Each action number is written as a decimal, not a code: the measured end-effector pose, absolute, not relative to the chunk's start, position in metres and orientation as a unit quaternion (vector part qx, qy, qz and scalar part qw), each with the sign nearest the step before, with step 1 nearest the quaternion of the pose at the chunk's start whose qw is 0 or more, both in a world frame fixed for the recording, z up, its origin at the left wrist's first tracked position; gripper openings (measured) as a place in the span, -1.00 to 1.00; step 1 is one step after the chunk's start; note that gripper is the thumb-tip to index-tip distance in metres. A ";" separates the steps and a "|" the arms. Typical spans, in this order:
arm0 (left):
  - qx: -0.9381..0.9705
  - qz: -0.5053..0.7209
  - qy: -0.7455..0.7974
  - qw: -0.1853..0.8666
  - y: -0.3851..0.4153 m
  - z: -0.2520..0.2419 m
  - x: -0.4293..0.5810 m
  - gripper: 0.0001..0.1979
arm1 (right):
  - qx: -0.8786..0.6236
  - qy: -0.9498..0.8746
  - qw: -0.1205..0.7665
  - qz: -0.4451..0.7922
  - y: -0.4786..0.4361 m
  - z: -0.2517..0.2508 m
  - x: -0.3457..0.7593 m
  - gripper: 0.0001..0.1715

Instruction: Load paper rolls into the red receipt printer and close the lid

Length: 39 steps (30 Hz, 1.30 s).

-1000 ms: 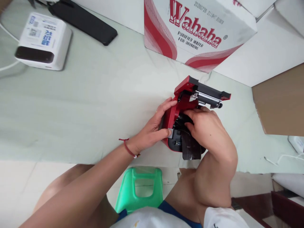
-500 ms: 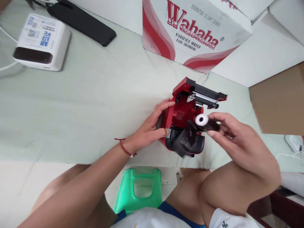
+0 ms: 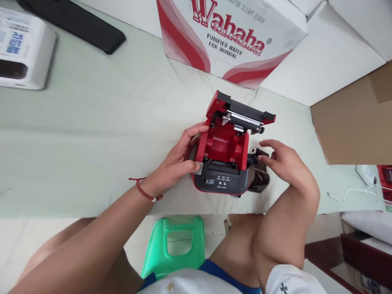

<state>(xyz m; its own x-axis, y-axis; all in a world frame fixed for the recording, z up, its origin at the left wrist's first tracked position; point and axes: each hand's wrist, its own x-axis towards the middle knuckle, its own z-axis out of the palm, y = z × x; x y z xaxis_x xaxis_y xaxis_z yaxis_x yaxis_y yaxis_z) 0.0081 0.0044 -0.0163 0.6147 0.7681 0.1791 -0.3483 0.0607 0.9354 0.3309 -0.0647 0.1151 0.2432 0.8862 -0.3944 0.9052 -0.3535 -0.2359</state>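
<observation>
A red and black label printer sits on the table near its front edge, lid raised and red roll bay bare. My left hand grips its left side, fingers at the upper rim and thumb on the grey tab at the front corner. Against the printer's right side lies a dark ribbon roll with a white core, its loose dark film spread below it. Just above the roll is my right hand, thumb and forefinger apart; its other fingers are partly hidden.
A Wahaha water carton stands behind the printer, and a brown cardboard box is at the right. At the upper left lie a white device and a long black object. A green stool stands below the table edge.
My right hand has lowered the dark roll from above the printer to the table at its right and let go. My left hand stays on the printer. The view has shifted.
</observation>
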 end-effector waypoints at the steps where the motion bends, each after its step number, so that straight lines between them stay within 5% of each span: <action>1: 0.559 0.396 0.187 0.704 0.005 -0.016 0.008 -0.17 | 0.777 0.581 0.013 -0.242 -0.063 0.114 0.326 -0.42; 7: 0.539 0.409 0.210 0.706 0.005 -0.012 0.012 -0.25 | 0.705 0.647 0.036 -0.286 -0.052 0.104 0.302 -0.60; 13: 0.541 0.397 0.203 0.713 0.006 -0.009 0.011 -0.24 | 0.571 0.718 0.010 -0.399 -0.076 0.157 0.314 -0.69; 19: 0.556 0.395 0.198 0.704 0.005 -0.007 0.009 -0.27 | 0.416 0.792 -0.076 -0.441 -0.104 0.185 0.332 -0.56; 28: 0.537 0.412 0.190 0.711 0.004 -0.009 0.012 -0.23 | 0.612 0.737 -0.149 -0.246 -0.068 0.143 0.247 -0.59; 39: 0.549 0.422 0.182 0.699 0.007 -0.012 0.016 -0.20 | 0.693 0.705 -0.050 -0.141 -0.049 0.118 0.223 -0.45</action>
<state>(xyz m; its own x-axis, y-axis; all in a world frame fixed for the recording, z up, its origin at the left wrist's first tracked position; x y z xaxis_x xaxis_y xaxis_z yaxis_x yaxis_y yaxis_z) 0.0156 0.0070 -0.0118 0.5779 0.7891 0.2082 -0.3895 0.0425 0.9201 0.2230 -0.0488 0.1178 -0.0352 0.9916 -0.1247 0.9633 0.0004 -0.2683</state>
